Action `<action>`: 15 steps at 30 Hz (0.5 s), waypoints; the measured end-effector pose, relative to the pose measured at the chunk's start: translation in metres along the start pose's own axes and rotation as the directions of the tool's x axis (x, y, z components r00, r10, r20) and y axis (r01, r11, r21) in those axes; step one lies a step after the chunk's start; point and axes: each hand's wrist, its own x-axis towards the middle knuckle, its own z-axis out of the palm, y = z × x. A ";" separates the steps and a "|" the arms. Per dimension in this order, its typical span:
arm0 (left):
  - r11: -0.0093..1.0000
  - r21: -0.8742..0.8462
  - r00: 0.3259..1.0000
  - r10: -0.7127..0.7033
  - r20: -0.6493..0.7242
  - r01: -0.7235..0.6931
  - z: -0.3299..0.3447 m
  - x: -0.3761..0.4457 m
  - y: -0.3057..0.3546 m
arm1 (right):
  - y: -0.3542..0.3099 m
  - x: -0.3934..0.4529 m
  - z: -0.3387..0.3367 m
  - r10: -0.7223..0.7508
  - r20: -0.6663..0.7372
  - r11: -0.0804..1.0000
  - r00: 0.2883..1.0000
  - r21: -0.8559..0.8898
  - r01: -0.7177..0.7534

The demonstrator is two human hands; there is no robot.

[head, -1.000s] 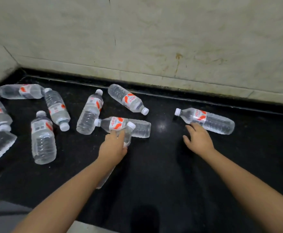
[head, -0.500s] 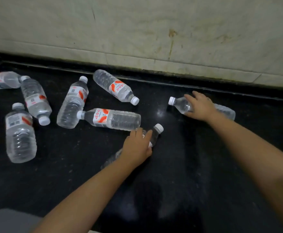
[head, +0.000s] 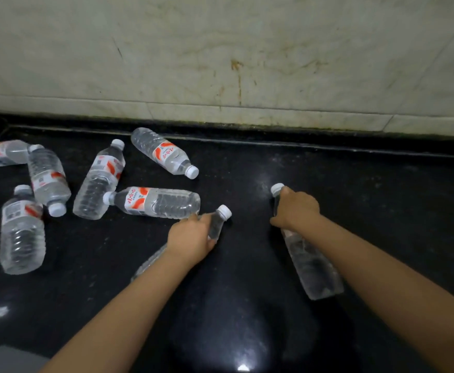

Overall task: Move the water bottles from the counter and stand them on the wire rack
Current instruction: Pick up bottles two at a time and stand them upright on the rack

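Note:
My left hand [head: 191, 236] grips a clear water bottle [head: 216, 223] near its neck, white cap pointing up and away; most of its body is hidden under my forearm. My right hand [head: 297, 210] grips a second water bottle [head: 310, 267] just below its white cap, the body slanting down toward me above the counter. Several more bottles with orange-and-white labels lie on their sides on the black counter [head: 247, 305], the nearest one [head: 153, 202] just left of my left hand, another [head: 164, 153] by the wall. No wire rack is in view.
A stained pale marble wall [head: 234, 57] rises behind the counter. More bottles lie at the far left, one [head: 22, 230] near the front and one [head: 47, 177] behind it. The counter's front edge shows at the bottom left.
My right hand closed round the right bottle and swung it off the counter, base now toward me. My left hand kept hold of its bottle, staying near the middle.

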 end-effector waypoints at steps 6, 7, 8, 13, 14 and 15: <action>0.998 0.062 0.998 -0.011 0.054 0.008 -0.010 -0.001 0.007 | 0.016 -0.022 0.019 0.036 -0.175 0.984 0.984 0.178 -0.004; 0.998 0.061 0.998 -0.017 0.063 0.013 -0.010 -0.001 0.008 | 0.013 -0.023 0.022 0.043 -0.207 0.980 0.977 0.201 -0.001; 0.998 0.057 0.997 -0.019 0.069 0.015 -0.011 -0.001 0.009 | 0.011 -0.024 0.023 0.050 -0.231 0.977 0.972 0.215 0.000; 0.998 0.057 0.998 -0.002 0.060 -0.002 -0.009 -0.007 0.010 | 0.010 -0.035 0.023 0.086 -0.276 0.966 0.957 0.257 -0.012; 0.998 0.058 0.998 0.004 0.060 -0.008 -0.008 -0.009 0.010 | 0.012 -0.039 0.022 0.088 -0.279 0.969 0.956 0.245 -0.018; 0.998 0.058 0.998 0.012 0.056 -0.015 -0.009 -0.012 0.009 | 0.015 -0.044 0.021 0.093 -0.283 0.971 0.955 0.237 -0.025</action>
